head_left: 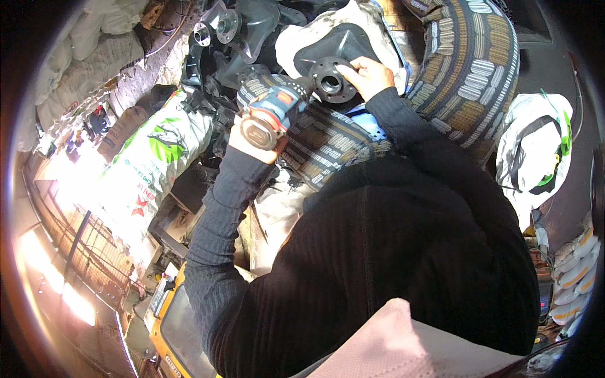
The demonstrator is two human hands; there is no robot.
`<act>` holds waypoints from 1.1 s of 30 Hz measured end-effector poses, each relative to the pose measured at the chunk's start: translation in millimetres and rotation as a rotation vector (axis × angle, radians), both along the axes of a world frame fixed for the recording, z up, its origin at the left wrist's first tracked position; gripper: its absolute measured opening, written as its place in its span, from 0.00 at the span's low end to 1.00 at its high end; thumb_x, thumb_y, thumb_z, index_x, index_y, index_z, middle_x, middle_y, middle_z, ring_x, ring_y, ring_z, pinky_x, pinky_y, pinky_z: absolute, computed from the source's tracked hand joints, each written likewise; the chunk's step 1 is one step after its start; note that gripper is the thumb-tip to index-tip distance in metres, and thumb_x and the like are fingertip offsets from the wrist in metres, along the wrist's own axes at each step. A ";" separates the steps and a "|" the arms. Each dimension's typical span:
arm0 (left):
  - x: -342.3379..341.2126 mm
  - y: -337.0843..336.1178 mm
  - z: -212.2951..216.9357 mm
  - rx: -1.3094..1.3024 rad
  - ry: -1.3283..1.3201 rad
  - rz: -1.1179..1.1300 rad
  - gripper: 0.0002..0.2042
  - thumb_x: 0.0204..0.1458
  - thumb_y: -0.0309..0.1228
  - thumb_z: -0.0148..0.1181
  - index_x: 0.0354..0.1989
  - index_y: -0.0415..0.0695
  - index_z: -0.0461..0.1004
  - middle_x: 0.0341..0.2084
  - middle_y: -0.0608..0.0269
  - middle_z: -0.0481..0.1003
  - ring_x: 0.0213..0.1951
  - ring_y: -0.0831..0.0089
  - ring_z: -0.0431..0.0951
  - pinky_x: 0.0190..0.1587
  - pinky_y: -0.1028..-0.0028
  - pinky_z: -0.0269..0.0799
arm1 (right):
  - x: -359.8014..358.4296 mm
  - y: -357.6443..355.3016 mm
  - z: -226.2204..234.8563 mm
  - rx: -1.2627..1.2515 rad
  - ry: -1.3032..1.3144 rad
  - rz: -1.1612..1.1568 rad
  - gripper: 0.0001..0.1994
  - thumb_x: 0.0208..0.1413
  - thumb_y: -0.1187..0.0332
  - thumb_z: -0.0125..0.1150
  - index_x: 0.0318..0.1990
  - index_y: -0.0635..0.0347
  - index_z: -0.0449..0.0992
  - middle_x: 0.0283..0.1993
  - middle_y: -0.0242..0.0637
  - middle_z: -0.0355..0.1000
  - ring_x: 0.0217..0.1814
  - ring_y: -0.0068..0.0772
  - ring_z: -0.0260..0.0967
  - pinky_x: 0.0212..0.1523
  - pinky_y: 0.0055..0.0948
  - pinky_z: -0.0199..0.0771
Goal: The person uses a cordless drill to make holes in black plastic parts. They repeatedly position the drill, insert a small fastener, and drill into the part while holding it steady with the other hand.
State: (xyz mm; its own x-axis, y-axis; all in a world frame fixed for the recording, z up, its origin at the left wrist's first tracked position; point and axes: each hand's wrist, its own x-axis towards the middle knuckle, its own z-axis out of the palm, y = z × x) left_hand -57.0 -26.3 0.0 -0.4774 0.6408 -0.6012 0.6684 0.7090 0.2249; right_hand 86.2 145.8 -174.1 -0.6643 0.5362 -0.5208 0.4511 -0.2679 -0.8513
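Observation:
My left hand (252, 142) is wrapped round a blue, red and grey power drill (277, 107). The drill's dark front end points at a black flange (333, 80), a round disc with a hole in its middle and several small holes around it. The flange sits on a black moulded plastic part (343, 45), which rests on a white bag or cloth (291, 47). My right hand (372, 77) is closed on the flange's right rim, thumb and fingers at its edge. Whether the drill's tip touches the flange is hard to make out.
More black flanged parts (252, 28) are piled at the far left. Patterned fabric (466, 75), seemingly trouser legs, lies around the work. A white and green sack (161, 151) stands left, and a white bag (532, 151) right. Below left is a yellow-framed machine (183, 327).

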 end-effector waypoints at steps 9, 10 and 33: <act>-0.9 1.3 -8.0 0.061 0.131 -0.284 0.25 0.37 0.40 0.66 0.43 0.41 0.68 0.35 0.55 0.75 0.40 0.60 0.75 0.48 0.69 0.68 | -0.1 3.6 1.5 0.015 -0.064 0.032 0.14 0.46 0.58 0.65 0.31 0.61 0.77 0.22 0.31 0.72 0.22 0.16 0.65 0.26 0.19 0.66; 0.8 0.3 -7.5 0.039 0.166 -0.287 0.25 0.37 0.40 0.66 0.43 0.41 0.69 0.35 0.55 0.75 0.40 0.60 0.75 0.48 0.69 0.68 | -0.5 4.9 0.5 0.058 -0.051 0.045 0.14 0.46 0.58 0.65 0.31 0.61 0.77 0.23 0.32 0.72 0.23 0.16 0.65 0.25 0.20 0.66; 93.8 6.2 28.3 0.480 0.216 -0.296 0.16 0.45 0.38 0.58 0.44 0.50 0.73 0.38 0.60 0.75 0.42 0.62 0.75 0.45 0.64 0.70 | 30.5 20.9 25.3 -1.272 0.628 -0.212 0.15 0.58 0.68 0.50 0.51 0.64 0.65 0.54 0.46 0.66 0.55 0.39 0.66 0.43 0.35 0.75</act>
